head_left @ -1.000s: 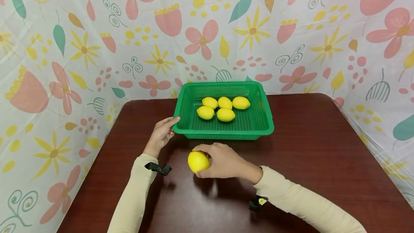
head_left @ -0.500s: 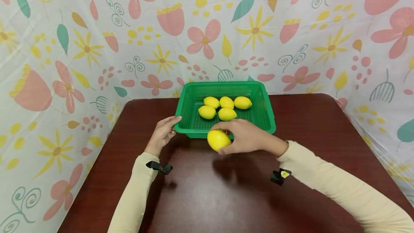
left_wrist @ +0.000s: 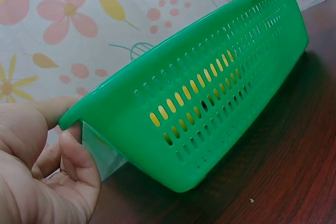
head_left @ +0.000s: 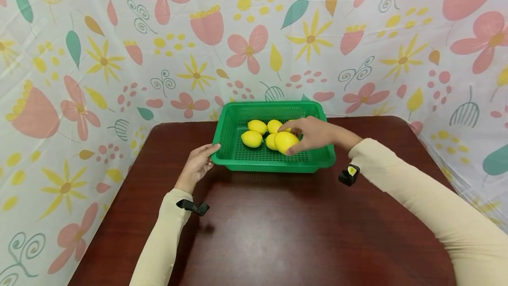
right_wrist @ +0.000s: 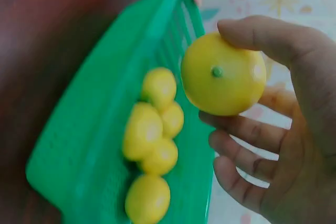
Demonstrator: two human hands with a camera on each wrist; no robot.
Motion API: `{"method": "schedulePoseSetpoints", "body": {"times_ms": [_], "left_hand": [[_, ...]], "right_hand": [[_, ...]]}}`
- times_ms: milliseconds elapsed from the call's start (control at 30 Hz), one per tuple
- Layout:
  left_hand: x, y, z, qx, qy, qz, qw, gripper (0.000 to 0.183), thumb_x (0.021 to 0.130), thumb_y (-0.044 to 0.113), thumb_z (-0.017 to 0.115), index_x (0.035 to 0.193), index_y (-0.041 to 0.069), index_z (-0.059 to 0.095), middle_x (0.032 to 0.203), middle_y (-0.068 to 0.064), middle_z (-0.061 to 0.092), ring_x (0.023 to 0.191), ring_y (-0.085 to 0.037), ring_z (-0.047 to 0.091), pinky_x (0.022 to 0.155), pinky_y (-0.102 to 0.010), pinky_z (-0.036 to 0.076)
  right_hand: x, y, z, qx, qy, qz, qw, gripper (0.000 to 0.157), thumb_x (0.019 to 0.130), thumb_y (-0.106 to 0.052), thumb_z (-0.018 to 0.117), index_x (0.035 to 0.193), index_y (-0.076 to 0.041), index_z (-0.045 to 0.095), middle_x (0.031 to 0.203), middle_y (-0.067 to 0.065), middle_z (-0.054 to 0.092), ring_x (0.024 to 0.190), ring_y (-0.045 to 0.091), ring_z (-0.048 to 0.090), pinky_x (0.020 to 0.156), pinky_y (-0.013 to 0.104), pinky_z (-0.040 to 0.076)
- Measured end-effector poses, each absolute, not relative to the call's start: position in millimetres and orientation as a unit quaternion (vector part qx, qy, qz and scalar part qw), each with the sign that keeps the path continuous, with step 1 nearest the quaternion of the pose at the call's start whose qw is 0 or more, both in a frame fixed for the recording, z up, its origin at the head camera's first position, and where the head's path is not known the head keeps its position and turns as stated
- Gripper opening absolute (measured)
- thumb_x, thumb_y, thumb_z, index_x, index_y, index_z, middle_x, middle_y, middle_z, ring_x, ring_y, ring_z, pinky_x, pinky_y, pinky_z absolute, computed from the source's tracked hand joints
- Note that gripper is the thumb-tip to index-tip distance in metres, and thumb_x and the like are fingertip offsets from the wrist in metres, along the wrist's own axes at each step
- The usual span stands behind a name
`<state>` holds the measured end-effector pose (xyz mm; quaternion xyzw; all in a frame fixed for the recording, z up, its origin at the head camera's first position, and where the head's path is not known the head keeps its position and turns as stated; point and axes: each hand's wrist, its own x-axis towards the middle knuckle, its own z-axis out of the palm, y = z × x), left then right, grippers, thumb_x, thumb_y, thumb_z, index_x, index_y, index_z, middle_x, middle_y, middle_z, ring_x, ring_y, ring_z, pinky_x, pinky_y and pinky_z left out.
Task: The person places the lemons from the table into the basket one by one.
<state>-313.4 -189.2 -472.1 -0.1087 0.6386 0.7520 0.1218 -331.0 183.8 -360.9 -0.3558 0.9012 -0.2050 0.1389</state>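
Over the green basket (head_left: 274, 168), my right hand (head_left: 315, 133) holds a yellow lemon (head_left: 286, 143) between thumb and fingers. The right wrist view shows that lemon (right_wrist: 223, 74) with a small green stem spot, held above the basket's opening. Several more lemons (head_left: 252, 139) lie on the basket floor, some partly covered by the right hand and its lemon in the head view. At the basket's left front corner, my left hand (head_left: 197, 167) pinches the rim. From the left wrist, the thumb lies over the rim (left_wrist: 110, 90) and curled fingers sit beneath it.
The basket stands at the back of a dark red-brown table (head_left: 254, 233). A white cloth with a flower print (head_left: 250, 34) hangs right behind the table and along its sides. Each sleeve carries a small black camera mount (head_left: 349, 174).
My right hand has carried the lemon from in front of the basket, forward and rightward, to above the lemons inside. The left hand stays on the rim.
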Motion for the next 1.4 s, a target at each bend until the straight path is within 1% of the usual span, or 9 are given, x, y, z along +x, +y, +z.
{"method": "schedulePoseSetpoints", "body": {"times_ms": [67, 167, 267, 600, 867, 1100, 1167, 1300, 1400], "left_hand": [[-313, -191, -472, -0.107, 0.641, 0.750, 0.124, 0.050, 0.100, 0.026, 0.070, 0.142, 0.003, 0.056, 0.074, 0.007, 0.065, 0.056, -0.003, 0.049, 0.054, -0.018, 0.038], [-313, -192, -472, -0.106, 0.643, 0.748, 0.126, 0.051, 0.100, 0.027, 0.070, 0.143, 0.003, 0.055, 0.074, 0.007, 0.065, 0.056, -0.003, 0.049, 0.054, -0.018, 0.038], [-312, -193, -472, -0.108, 0.641, 0.749, 0.126, 0.051, 0.101, 0.027, 0.069, 0.143, 0.004, 0.055, 0.075, 0.007, 0.066, 0.056, -0.003, 0.049, 0.054, -0.019, 0.038], [-312, -192, -473, -0.105, 0.636, 0.755, 0.123, 0.049, 0.101, 0.026, 0.069, 0.142, 0.002, 0.056, 0.075, 0.007, 0.066, 0.056, -0.003, 0.049, 0.053, -0.018, 0.038], [-313, -191, -473, -0.107, 0.636, 0.754, 0.125, 0.046, 0.100, 0.025, 0.070, 0.140, 0.004, 0.057, 0.076, 0.006, 0.065, 0.055, -0.004, 0.048, 0.053, -0.019, 0.038], [-313, -191, -472, -0.103, 0.639, 0.752, 0.126, 0.050, 0.100, 0.027, 0.070, 0.141, 0.004, 0.056, 0.075, 0.006, 0.065, 0.056, -0.004, 0.048, 0.053, -0.018, 0.039], [-313, -191, -472, -0.104, 0.639, 0.752, 0.125, 0.049, 0.100, 0.027, 0.071, 0.141, 0.004, 0.056, 0.075, 0.006, 0.065, 0.056, -0.004, 0.048, 0.054, -0.019, 0.039], [-314, -190, -472, -0.108, 0.636, 0.754, 0.123, 0.045, 0.100, 0.025, 0.070, 0.138, 0.004, 0.058, 0.076, 0.005, 0.065, 0.055, -0.004, 0.048, 0.053, -0.019, 0.038], [-314, -189, -473, -0.110, 0.633, 0.756, 0.121, 0.043, 0.100, 0.024, 0.070, 0.136, 0.004, 0.059, 0.077, 0.005, 0.066, 0.055, -0.003, 0.048, 0.053, -0.019, 0.038]], "right_hand": [[-342, 189, -360, -0.348, 0.903, -0.201, 0.153, 0.074, 0.086, -0.047, 0.081, 0.147, -0.015, 0.055, 0.131, 0.014, 0.066, 0.116, 0.030, 0.063, 0.093, 0.049, 0.053], [-360, 194, -360, -0.336, 0.905, -0.195, 0.171, 0.075, 0.086, -0.047, 0.081, 0.149, -0.017, 0.054, 0.133, 0.015, 0.065, 0.116, 0.030, 0.062, 0.094, 0.050, 0.053], [-376, 196, -363, -0.327, 0.908, -0.190, 0.178, 0.074, 0.085, -0.046, 0.082, 0.148, -0.018, 0.054, 0.127, 0.013, 0.068, 0.110, 0.028, 0.064, 0.090, 0.048, 0.054], [-411, 194, -370, -0.300, 0.920, -0.152, 0.203, 0.071, 0.085, -0.028, 0.084, 0.147, -0.010, 0.053, 0.104, 0.012, 0.073, 0.091, 0.025, 0.066, 0.076, 0.040, 0.053], [-422, 196, -386, -0.247, 0.942, -0.082, 0.213, 0.073, 0.083, -0.030, 0.086, 0.146, -0.014, 0.054, 0.130, 0.023, 0.061, 0.113, 0.035, 0.061, 0.081, 0.044, 0.054], [-424, 191, -398, -0.235, 0.946, -0.050, 0.218, 0.072, 0.083, -0.034, 0.086, 0.146, -0.017, 0.055, 0.148, 0.023, 0.048, 0.119, 0.036, 0.056, 0.086, 0.048, 0.053], [-422, 189, -401, -0.231, 0.946, -0.044, 0.222, 0.071, 0.082, -0.034, 0.086, 0.145, -0.018, 0.056, 0.154, 0.023, 0.042, 0.126, 0.039, 0.051, 0.091, 0.050, 0.052], [-421, 185, -404, -0.221, 0.946, -0.039, 0.234, 0.071, 0.082, -0.033, 0.087, 0.144, -0.019, 0.057, 0.158, 0.023, 0.037, 0.138, 0.044, 0.042, 0.097, 0.055, 0.050], [-421, 184, -407, -0.212, 0.947, -0.036, 0.239, 0.071, 0.082, -0.033, 0.087, 0.145, -0.020, 0.057, 0.159, 0.022, 0.036, 0.138, 0.044, 0.041, 0.098, 0.056, 0.049]]}}
